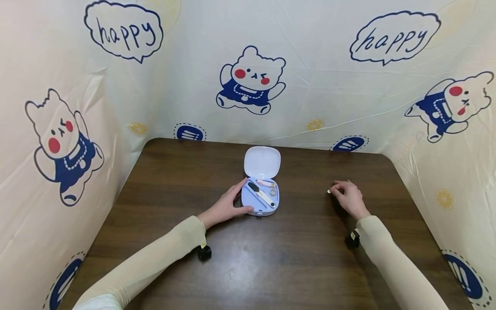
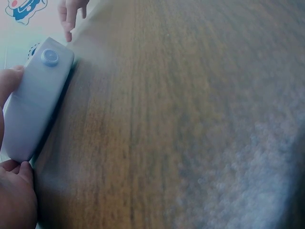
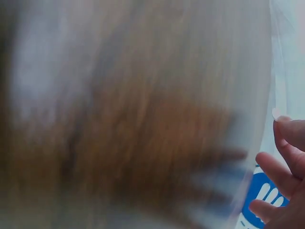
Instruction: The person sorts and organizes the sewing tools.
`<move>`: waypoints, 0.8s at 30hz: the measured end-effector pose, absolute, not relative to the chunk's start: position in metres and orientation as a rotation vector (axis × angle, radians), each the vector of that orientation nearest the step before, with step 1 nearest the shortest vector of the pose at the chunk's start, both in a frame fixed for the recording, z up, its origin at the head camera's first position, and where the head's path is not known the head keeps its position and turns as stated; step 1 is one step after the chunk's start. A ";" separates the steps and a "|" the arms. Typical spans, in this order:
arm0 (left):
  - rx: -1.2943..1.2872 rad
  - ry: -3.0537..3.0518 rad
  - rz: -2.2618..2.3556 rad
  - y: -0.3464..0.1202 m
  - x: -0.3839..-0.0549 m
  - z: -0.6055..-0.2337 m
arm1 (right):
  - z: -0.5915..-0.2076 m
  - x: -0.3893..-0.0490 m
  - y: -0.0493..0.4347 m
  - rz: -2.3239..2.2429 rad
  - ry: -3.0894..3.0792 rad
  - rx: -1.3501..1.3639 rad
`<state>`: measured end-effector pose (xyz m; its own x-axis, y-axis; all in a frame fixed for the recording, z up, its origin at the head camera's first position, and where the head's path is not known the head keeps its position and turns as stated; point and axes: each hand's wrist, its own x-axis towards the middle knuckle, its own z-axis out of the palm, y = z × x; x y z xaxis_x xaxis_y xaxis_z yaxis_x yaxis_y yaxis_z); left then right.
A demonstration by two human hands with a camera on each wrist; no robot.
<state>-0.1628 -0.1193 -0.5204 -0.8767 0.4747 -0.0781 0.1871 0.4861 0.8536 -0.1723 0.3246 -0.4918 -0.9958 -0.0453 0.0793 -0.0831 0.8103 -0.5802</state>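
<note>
A small light-blue case (image 1: 260, 211) stands on the table with its white lid (image 1: 262, 162) raised. Inside lie a black-and-white slim tool (image 1: 261, 195), a small pink-and-white item (image 1: 266, 184) and a little round item (image 1: 273, 192). My left hand (image 1: 224, 208) grips the case from its left side, thumb at the near corner and fingers along the far side. Off to the right, my right hand (image 1: 348, 198) pinches a tiny white piece (image 1: 328, 191) between thumb and forefinger; its kind is too small to tell. In the right wrist view, the white piece (image 3: 276, 114) shows at the fingertips.
The case stands on a dark brown wooden table (image 1: 232, 267) with rounded far corners. A pale curtain (image 1: 317, 86) printed with bears surrounds it at the back and sides. Small black wrist cameras hang below both sleeves.
</note>
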 end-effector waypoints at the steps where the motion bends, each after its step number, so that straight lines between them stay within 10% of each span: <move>1: 0.559 2.434 1.339 -0.119 -0.163 -0.521 | -0.492 -0.172 0.323 0.958 -2.920 0.120; 24: 0.552 2.432 1.337 -0.119 -0.162 -0.520 | -0.482 -0.164 0.282 1.178 -2.794 0.253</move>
